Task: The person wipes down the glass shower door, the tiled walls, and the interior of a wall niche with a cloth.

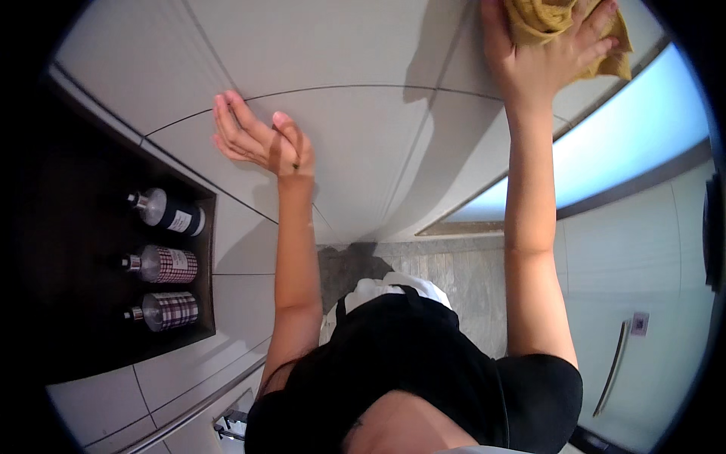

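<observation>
My right hand (541,62) is spread over a bunched yellow cloth (541,20) and presses it against the light tiled wall (351,51) at the top right. Part of the cloth hangs out past my fingertips. My left hand (264,136) is raised in front of the same wall, left of the middle, palm turned up, with its fingers slightly curled and nothing in it. Whether it touches the tiles I cannot tell.
Three pump bottles (170,264) stand in a dark wall niche (207,306) at the left. A lit panel (635,125) borders the wall at the right. A glass door with a metal handle (611,369) is at the lower right, and a metal rail (198,411) at the lower left.
</observation>
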A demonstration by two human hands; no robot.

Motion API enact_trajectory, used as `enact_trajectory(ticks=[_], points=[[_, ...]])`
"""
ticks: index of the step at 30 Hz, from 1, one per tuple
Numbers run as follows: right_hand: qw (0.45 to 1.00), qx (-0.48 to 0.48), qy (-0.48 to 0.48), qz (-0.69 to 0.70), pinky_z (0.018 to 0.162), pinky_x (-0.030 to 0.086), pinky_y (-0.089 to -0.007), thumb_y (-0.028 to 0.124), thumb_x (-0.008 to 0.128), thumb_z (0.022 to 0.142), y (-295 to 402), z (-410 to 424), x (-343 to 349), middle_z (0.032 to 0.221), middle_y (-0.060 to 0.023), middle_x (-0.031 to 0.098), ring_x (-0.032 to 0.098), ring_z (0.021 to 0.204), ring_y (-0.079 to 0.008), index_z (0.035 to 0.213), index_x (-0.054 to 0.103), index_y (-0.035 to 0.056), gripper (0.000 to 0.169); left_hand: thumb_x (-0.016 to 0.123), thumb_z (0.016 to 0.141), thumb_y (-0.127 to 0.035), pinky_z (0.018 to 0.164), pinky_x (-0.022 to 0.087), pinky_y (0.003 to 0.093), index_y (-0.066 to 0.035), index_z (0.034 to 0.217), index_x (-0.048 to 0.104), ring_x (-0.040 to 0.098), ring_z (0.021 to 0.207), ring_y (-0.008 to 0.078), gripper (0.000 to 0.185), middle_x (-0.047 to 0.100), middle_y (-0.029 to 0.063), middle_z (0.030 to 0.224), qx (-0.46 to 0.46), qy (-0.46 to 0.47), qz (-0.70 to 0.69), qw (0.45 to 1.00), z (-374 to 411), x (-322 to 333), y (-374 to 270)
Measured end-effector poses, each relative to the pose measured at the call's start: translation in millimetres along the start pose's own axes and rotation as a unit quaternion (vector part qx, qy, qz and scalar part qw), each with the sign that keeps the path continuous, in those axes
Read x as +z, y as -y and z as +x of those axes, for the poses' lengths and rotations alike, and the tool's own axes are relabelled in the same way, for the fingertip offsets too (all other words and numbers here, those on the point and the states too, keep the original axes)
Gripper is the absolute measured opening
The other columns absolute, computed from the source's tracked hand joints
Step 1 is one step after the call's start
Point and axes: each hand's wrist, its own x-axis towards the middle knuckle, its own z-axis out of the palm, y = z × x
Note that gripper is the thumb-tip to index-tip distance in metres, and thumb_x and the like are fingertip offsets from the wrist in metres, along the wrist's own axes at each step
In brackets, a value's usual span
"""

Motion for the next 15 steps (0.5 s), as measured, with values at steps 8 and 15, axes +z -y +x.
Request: enact_trajectory(ticks=[8, 15], points=[[0.975, -0.11, 0.166, 0.103, 0.097, 0.002, -0.0713, 0.063, 0.04, 0.077, 83, -124, -16, 0.144, 0.0087, 0.031, 0.02, 0.134, -0.0391, 0.133, 0.033, 0.0448, 0.06, 0.036, 0.086, -0.027, 0.103, 0.016, 0.0476, 0.002, 0.133, 0.036, 0.032, 0.126, 0.0311, 0.055, 0.034, 0.0155, 0.136, 0.037, -0.031, -0.002, 0.999, -2, 9, 22], [0.901, -0.367, 0.22, 0.069, 0.104, 0.008, -0.0635, 0.049, 0.049, 0.069, 115, -231, -34, 0.144, 0.0139, 0.027, 0.022, 0.135, -0.0236, 0.136, 0.032, 0.0412, 0.07, 0.036, 0.087, -0.027, 0.101, 0.019, 0.0454, 0.001, 0.13, 0.041, 0.035, 0.123, 0.0284, 0.052, 0.037, 0.0137, 0.134, 0.041, -0.046, -0.011, 0.998, 1, 11, 22]])
